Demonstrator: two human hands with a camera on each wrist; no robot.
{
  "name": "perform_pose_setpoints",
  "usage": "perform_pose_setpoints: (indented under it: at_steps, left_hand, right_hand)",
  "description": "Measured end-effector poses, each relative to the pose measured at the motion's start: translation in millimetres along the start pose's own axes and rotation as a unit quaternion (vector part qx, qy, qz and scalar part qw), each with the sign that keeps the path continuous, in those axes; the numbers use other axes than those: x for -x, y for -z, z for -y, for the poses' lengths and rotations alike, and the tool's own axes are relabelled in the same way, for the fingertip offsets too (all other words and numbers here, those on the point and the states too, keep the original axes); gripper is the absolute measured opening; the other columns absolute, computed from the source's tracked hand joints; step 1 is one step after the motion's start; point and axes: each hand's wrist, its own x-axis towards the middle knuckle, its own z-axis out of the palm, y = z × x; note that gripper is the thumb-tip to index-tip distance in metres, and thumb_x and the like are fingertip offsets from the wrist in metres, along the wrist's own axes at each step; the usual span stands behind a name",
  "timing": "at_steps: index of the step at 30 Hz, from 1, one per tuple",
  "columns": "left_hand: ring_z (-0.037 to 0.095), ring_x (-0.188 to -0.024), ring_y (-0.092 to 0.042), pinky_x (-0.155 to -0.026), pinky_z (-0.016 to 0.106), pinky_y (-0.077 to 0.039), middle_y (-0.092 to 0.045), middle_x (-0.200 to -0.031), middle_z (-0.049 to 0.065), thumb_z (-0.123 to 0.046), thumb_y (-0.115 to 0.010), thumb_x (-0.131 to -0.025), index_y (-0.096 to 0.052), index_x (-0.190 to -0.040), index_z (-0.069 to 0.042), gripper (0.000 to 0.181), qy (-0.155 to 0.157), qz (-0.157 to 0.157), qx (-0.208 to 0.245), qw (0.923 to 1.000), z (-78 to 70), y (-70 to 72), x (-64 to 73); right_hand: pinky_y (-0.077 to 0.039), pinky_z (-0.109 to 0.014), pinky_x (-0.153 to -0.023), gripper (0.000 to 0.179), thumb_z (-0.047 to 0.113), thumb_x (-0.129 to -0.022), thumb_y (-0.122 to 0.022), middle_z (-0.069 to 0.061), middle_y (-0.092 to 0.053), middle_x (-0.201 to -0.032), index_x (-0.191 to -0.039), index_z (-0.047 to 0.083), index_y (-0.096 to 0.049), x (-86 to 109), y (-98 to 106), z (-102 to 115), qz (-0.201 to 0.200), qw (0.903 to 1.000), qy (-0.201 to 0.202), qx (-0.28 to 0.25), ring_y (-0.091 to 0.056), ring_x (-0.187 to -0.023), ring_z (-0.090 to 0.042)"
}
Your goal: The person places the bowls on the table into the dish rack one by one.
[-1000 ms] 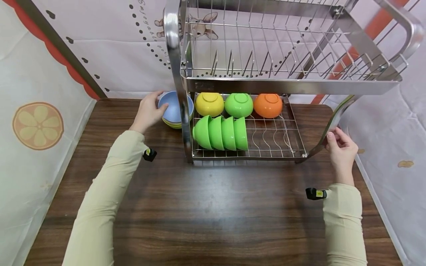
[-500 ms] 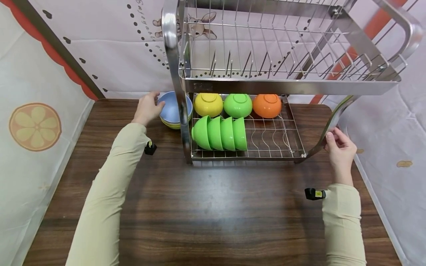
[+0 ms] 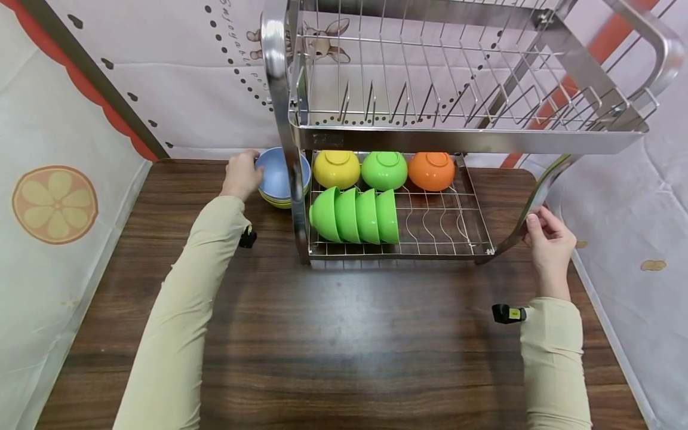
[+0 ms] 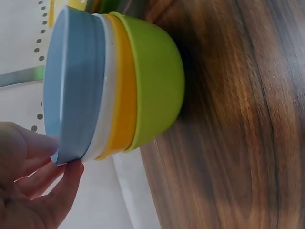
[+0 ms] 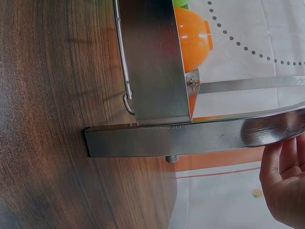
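My left hand (image 3: 240, 176) pinches the rim of a blue bowl (image 4: 82, 81) between thumb and fingers. That bowl is the top one of a nested stack left of the dish rack. Below it, the left wrist view shows a white bowl (image 4: 109, 81), a yellow bowl (image 4: 125, 95) and a green bowl (image 4: 159, 81). On the far side, my right hand (image 3: 552, 248) holds the metal side leg (image 5: 209, 135) of the dish rack (image 3: 398, 257), the thumb in front and the fingers partly behind the leg.
In the lower tier, a yellow bowl (image 3: 337, 171), a green bowl (image 3: 384, 172) and an orange bowl (image 3: 432, 172) lie upside down at the back. A row of several green bowls (image 3: 322, 216) stands tilted in front. The wire upper tier (image 3: 430, 139) overhangs them.
My left hand has shifted slightly right and closed its fingers on the blue bowl's rim, from a wider spread beside it. The right hand keeps its place on the rack leg.
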Motion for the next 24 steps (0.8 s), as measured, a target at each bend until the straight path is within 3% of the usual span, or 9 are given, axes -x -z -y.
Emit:
perform_pose_setpoints:
  at_steps: [7,24]
  left_hand:
    - [0.048,-0.102,-0.052,-0.086,0.052,-0.043,-0.054,-0.115,0.03,0.007,-0.042,-0.08,-0.051,-0.121,0.008,0.042,-0.005,-0.006,-0.029,0.9995,-3.2,-0.1,-0.4]
    - [0.047,-0.093,-0.056,-0.078,0.051,-0.045,-0.061,-0.105,0.027,0.008,-0.041,-0.075,-0.058,-0.11,0.009,0.039,-0.041,-0.056,-0.041,0.9967,-14.0,7.5,1.8]
  right_hand:
    - [-0.038,-0.01,-0.041,0.02,-0.007,-0.081,-0.06,0.004,-0.054,-0.057,-0.085,0.009,-0.072,-0.5,0.0,-0.3,-0.001,1.0,-0.001,-0.006,-0.048,-0.043,-0.001]
    - [-0.039,-0.009,-0.04,0.023,-0.007,-0.081,-0.059,0.005,-0.055,-0.056,-0.082,0.012,-0.072,-0.4,-0.4,1.9,-0.01,0.9997,-0.021,0.006,-0.048,-0.043,0.001]
